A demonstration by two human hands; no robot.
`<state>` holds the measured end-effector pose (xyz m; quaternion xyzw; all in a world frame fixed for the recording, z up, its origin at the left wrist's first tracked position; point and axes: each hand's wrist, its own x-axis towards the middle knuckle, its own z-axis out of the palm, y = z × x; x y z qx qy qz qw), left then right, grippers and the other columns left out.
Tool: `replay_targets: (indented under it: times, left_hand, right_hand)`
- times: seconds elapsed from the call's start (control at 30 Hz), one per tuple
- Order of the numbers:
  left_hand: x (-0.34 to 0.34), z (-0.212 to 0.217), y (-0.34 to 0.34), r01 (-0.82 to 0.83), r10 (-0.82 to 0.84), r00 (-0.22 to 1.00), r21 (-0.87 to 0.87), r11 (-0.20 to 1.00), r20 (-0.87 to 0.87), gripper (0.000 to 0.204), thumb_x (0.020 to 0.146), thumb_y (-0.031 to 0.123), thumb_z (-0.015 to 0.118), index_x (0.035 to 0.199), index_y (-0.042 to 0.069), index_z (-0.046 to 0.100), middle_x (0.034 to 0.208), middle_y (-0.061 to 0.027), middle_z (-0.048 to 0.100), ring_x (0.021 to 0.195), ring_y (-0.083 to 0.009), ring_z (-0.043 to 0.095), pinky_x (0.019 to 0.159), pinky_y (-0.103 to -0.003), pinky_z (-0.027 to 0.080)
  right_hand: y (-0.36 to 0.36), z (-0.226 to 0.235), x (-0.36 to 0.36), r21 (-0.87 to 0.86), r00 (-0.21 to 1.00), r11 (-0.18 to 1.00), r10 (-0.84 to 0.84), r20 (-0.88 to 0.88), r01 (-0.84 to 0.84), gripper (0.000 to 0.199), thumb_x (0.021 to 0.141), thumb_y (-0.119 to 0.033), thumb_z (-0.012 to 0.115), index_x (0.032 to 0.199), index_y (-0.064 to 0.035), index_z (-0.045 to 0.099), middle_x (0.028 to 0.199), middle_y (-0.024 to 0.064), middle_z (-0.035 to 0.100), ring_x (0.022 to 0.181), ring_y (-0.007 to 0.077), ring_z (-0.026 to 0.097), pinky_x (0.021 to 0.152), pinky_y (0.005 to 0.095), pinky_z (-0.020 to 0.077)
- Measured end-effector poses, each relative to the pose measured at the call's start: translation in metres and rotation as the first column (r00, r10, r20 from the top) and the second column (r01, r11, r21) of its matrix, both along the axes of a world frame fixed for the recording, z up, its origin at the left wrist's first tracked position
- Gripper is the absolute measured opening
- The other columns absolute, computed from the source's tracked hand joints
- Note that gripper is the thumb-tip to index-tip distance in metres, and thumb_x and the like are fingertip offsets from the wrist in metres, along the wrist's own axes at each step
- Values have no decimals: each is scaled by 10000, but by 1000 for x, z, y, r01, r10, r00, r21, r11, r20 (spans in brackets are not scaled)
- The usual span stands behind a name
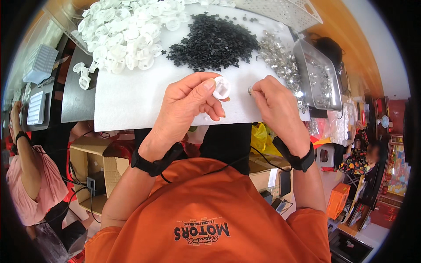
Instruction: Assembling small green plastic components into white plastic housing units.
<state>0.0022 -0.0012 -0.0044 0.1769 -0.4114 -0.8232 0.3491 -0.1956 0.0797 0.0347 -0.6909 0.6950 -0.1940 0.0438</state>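
White foam sheet (pixel 131 101) covers the desk, soft and matte. On it, largest to smallest: 1 heap of white plastic rings (pixel 127 30), 1 mound of black bits (pixel 213 41), 1 drift of shiny metal clips (pixel 280 59). My left hand (pixel 188 103) pinches 1 white ring (pixel 222 87); my right hand (pixel 276 103) pinches 1 tiny metal piece (pixel 250 91) just beside it. Line up squarely, press gently.

On the mat (pixel 131 101), ring parts pile (pixel 127 30) is sitting at 11 o'clock, small bits heap (pixel 213 41) at 12, metal clips (pixel 280 57) at 1. Tray (pixel 318 76) is lying just right of clips, at mat's edge. Basket (pixel 280 11) is resting behind, approx. 1 o'clock. Box (pixel 87 171) is standing below table, at 8.
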Motion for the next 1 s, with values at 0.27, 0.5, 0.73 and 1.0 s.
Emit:
replay_targets:
  times: [0.27,0.5,0.73,1.0]
  left_hand:
    - [2,-1,-1,17,-14,998,-55,998,63,323,968,216,461,1157,-34,539,881,-177,652,652,-169,632,563,-260,520]
    - [2,0,-2,31,-31,998,-4,1000,47,323,968,224,463,1148,-31,546,859,-160,649,633,-164,625,552,-255,514]
    - [2,2,2,11,-11,999,1,1000,32,307,960,213,489,1115,-39,571,844,-115,633,641,-153,618,556,-255,516]
    - [3,0,1,-1,0,1000,31,1000,6,283,942,189,532,1079,-52,589,806,-84,619,642,-139,611,573,-256,519]
  right_hand:
    - [0,-6,2,23,961,999,-42,273,37,33,818,-40,571,825,-8,564,782,119,574,638,275,564,574,354,442]
    - [-4,21,26,38,700,998,10,714,-53,44,852,-38,593,853,-2,568,740,-12,508,629,36,400,543,205,344]
    - [-11,15,31,-28,665,989,118,737,-145,39,851,-35,592,869,-2,583,759,-10,468,632,50,400,557,205,341]
    - [-14,13,45,-39,703,988,135,698,-151,11,844,13,579,847,6,587,772,10,477,631,61,445,546,218,373]
